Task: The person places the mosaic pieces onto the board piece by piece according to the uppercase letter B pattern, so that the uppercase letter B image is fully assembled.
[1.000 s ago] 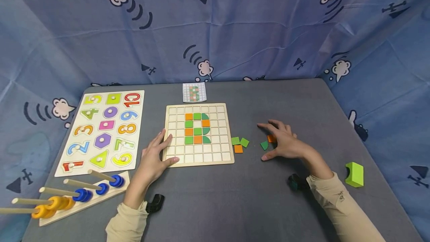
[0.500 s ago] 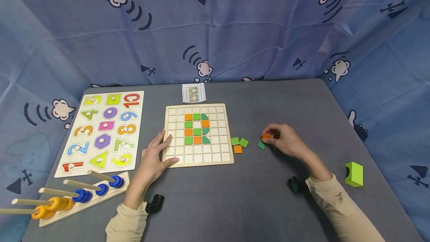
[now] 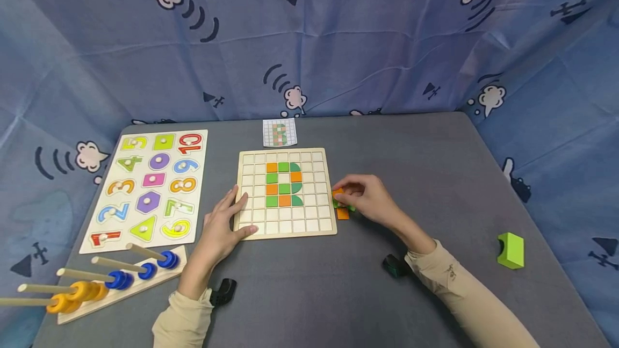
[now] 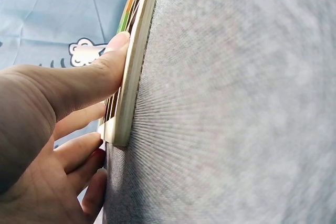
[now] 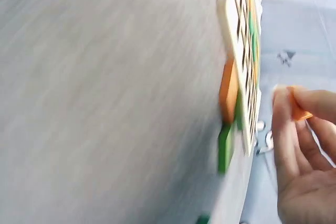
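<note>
My left hand rests on the left side of the wooden grid board, thumb on its surface and fingers spread along the edge. Orange, green and dark green tiles form a letter B in the board's cells. My right hand pinches an orange tile between thumb and fingertips, just off the board's right edge. Below it on the table lie another orange tile and green tiles, partly covered by the hand in the head view. A dark green piece shows at the right wrist view's bottom.
A printed pattern card lies behind the board. To the left are a number-and-shape puzzle board and a peg stacker with blue and yellow rings. A green arch block stands at the right. A patterned curtain hangs behind the table.
My right hand has closed its fingertips on the orange tile and carried it left to the board's right edge. The left hand and the board have stayed in place.
</note>
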Available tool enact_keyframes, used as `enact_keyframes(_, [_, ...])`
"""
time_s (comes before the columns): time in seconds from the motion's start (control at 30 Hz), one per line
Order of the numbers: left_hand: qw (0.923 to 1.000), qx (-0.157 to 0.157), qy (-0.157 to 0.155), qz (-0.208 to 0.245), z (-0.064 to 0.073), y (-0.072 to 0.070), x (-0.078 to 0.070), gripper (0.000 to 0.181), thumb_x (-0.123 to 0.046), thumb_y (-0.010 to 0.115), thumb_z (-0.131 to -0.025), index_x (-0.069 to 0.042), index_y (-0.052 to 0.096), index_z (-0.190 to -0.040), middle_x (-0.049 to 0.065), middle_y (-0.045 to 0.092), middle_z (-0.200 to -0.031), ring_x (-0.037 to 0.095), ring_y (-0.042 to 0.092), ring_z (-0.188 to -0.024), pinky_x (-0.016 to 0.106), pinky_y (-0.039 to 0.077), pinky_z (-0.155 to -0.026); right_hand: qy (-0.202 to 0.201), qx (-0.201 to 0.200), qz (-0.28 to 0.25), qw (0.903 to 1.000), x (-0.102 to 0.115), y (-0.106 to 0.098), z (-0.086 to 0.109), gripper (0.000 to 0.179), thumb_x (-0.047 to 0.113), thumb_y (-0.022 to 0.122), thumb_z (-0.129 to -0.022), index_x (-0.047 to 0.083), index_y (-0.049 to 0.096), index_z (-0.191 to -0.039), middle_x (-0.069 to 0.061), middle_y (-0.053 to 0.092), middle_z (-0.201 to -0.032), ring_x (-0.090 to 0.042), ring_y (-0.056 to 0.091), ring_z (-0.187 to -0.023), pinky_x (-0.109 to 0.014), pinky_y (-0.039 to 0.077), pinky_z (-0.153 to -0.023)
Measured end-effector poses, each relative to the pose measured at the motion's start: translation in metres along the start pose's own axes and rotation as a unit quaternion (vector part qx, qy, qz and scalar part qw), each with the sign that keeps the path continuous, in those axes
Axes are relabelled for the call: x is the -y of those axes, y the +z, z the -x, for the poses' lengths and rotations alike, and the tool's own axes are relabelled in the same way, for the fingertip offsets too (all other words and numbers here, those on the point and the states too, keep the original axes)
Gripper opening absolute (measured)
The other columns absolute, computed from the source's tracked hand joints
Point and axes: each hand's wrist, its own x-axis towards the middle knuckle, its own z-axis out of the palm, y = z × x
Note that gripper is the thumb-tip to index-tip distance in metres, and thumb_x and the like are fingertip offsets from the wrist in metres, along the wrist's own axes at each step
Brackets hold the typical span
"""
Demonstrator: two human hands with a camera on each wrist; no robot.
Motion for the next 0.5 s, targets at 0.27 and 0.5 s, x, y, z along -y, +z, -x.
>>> enact_keyframes(0.27, [1.0,-0.004,0.004,-0.004,0.002,-0.001,-0.001,0.085,-0.019,0.088,-0.087,-0.002,0.045,-0.159,0.021,0.024,-0.175,0.047,0.022,-0.161,0.068,0.025,-0.113,-0.019,0.03,-0.042,0.9985,0.017,0.033,-0.019,0.01,0.005,0.081,-0.093,0.004,0.076,-0.101,-0.01,0.073,-0.087,-0.019,0.063,-0.067,-0.023,0.051,-0.063])
enact_keyframes(0.5, [1.0,-0.003,0.003,-0.005,0.002,-0.002,-0.002,0.085,-0.021,0.088,-0.087,-0.003,0.047,-0.159,0.021,0.025,-0.175,0.047,0.023,-0.161,0.068,0.025,-0.113,-0.023,0.066,-0.057,0.9959,0.029,0.066,-0.031,0.005,0.001,0.08,-0.092,0.002,0.075,-0.092,-0.014,0.08,-0.091,-0.022,0.078,-0.077,-0.029,0.061,-0.07])
